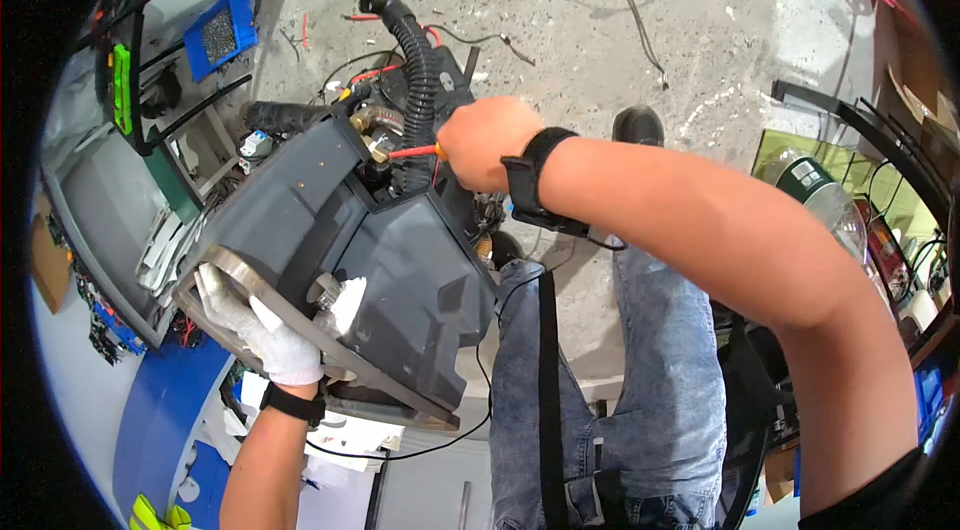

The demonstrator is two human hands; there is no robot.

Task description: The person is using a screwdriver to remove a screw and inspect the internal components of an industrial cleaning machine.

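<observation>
My left hand (262, 332), in a white glove, grips the curved metal rim (330, 335) along the near edge of a large dark grey plastic housing (410, 260). The fingers are wrapped around that rim. My bare right hand (492, 142) is closed in a fist around what looks like a screwdriver (412, 152) with a red shaft. Its handle is mostly hidden in the fist. The shaft reaches left to a brass-coloured fitting (380, 144) at the housing's far end. A black corrugated hose (415, 60) rises beside it.
Red and black cables (372, 73) lie around the hose. A loose grey cable (637, 15) is on the concrete floor. A blue bin (220, 35) of small dark parts stands at far left. On the right are a large clear bottle (825, 192) and a black curved frame (880, 130).
</observation>
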